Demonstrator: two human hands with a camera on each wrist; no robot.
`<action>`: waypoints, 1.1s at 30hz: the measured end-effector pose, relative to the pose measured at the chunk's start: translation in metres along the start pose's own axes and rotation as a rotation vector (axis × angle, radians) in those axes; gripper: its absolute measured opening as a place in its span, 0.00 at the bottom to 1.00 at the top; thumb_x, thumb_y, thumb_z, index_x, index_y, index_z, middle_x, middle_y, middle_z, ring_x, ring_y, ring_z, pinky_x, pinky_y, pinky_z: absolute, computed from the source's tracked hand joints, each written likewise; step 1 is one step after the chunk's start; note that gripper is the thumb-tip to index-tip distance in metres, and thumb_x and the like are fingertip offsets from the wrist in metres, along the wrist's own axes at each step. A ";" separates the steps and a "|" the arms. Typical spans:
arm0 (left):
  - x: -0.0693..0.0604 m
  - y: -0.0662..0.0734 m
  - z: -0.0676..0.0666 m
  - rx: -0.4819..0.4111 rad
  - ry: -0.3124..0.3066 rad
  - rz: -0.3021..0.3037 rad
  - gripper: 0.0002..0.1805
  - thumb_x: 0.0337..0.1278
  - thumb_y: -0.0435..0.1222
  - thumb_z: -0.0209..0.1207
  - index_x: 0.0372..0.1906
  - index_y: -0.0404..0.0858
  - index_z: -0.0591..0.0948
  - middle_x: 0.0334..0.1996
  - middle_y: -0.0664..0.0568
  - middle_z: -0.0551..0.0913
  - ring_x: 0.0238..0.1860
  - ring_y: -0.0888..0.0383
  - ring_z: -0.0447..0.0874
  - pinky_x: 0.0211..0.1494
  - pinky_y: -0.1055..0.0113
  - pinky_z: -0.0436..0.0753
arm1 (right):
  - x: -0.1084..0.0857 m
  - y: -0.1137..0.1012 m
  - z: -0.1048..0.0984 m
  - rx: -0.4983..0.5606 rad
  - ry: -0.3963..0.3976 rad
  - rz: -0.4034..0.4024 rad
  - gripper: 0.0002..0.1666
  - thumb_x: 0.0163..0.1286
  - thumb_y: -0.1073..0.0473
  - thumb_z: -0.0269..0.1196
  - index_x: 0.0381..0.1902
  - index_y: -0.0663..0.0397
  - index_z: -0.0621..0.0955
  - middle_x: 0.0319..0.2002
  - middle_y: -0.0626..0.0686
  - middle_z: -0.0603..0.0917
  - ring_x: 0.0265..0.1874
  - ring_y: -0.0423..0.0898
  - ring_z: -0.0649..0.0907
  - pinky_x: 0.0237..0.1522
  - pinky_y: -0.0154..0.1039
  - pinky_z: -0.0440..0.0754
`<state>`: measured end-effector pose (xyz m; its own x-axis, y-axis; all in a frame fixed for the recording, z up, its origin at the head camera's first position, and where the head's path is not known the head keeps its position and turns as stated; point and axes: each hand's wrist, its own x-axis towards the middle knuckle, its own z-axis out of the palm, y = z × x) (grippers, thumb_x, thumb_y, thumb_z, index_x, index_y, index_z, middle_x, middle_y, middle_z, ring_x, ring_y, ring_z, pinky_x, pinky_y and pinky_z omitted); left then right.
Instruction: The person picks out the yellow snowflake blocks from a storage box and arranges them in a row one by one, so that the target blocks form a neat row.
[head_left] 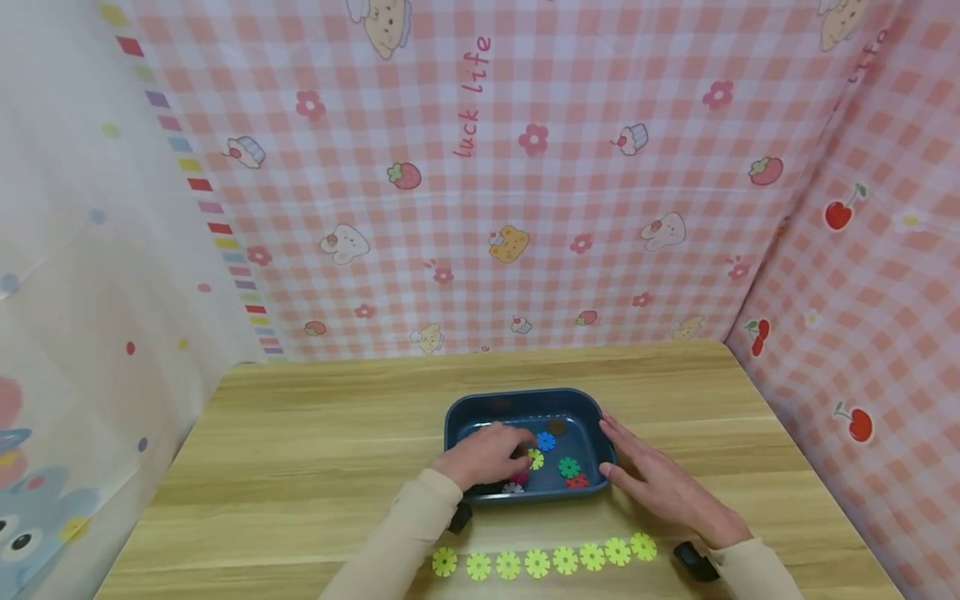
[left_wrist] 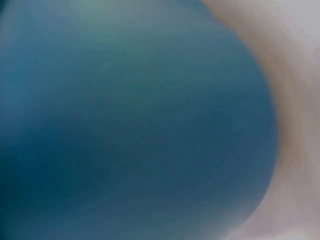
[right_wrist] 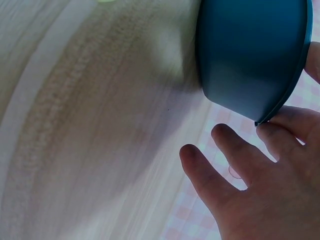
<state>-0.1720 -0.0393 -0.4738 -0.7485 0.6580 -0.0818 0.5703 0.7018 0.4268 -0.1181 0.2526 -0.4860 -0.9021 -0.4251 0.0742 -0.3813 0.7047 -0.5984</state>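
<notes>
A dark blue tray [head_left: 491, 402] stands on the table with several notched plastic snowflake discs inside: a blue disc [head_left: 545, 441], a green disc [head_left: 568, 467], a red disc [head_left: 577, 481] and a brown disc [head_left: 557, 427]. My left hand [head_left: 483, 454] reaches over the tray's left part, thumb and forefinger apart beside a yellow disc [head_left: 536, 459]; its other fingertips are hidden. With fingers spread, my right hand [head_left: 660, 483] touches the tray's right rim. The right wrist view shows fingertips against the tray wall [right_wrist: 250, 60]. Only a blurred blue surface [left_wrist: 150, 125] fills most of the left wrist view.
A row of yellow snowflake discs [head_left: 537, 563] lies along the table's near side, between my forearms. Wood-grain table [head_left: 315, 450] surrounds the tray. Patterned cloth [head_left: 450, 208] hangs behind and at both sides.
</notes>
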 end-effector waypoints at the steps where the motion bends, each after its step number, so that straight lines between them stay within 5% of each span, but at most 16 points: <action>1: 0.001 0.000 0.002 0.017 0.016 -0.001 0.17 0.72 0.40 0.62 0.59 0.40 0.86 0.48 0.55 0.88 0.42 0.65 0.83 0.54 0.70 0.82 | 0.000 0.000 0.000 -0.003 -0.001 0.002 0.41 0.81 0.48 0.58 0.82 0.58 0.59 0.82 0.61 0.55 0.77 0.63 0.62 0.71 0.66 0.64; 4: 0.004 0.000 0.009 0.050 0.051 -0.013 0.16 0.69 0.41 0.66 0.57 0.40 0.87 0.50 0.54 0.87 0.50 0.62 0.84 0.58 0.67 0.82 | 0.000 0.000 0.000 -0.005 -0.003 0.003 0.41 0.81 0.48 0.58 0.82 0.59 0.59 0.82 0.61 0.55 0.77 0.64 0.62 0.71 0.66 0.64; 11: 0.011 0.002 0.020 0.088 0.118 -0.046 0.17 0.60 0.44 0.73 0.50 0.41 0.89 0.44 0.54 0.85 0.45 0.59 0.81 0.54 0.67 0.82 | 0.000 0.001 0.001 -0.011 -0.008 0.012 0.41 0.81 0.47 0.58 0.82 0.57 0.59 0.82 0.60 0.56 0.77 0.63 0.62 0.71 0.66 0.64; 33: 0.014 0.002 0.025 0.071 0.169 -0.089 0.18 0.53 0.43 0.78 0.46 0.37 0.91 0.43 0.50 0.85 0.43 0.55 0.81 0.50 0.66 0.83 | 0.000 0.001 -0.001 -0.007 -0.007 0.011 0.41 0.81 0.47 0.58 0.82 0.57 0.59 0.82 0.60 0.55 0.77 0.62 0.62 0.72 0.64 0.64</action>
<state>-0.1729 -0.0214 -0.4963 -0.8400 0.5412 0.0389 0.5172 0.7769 0.3592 -0.1185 0.2536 -0.4861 -0.9046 -0.4216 0.0620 -0.3731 0.7134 -0.5932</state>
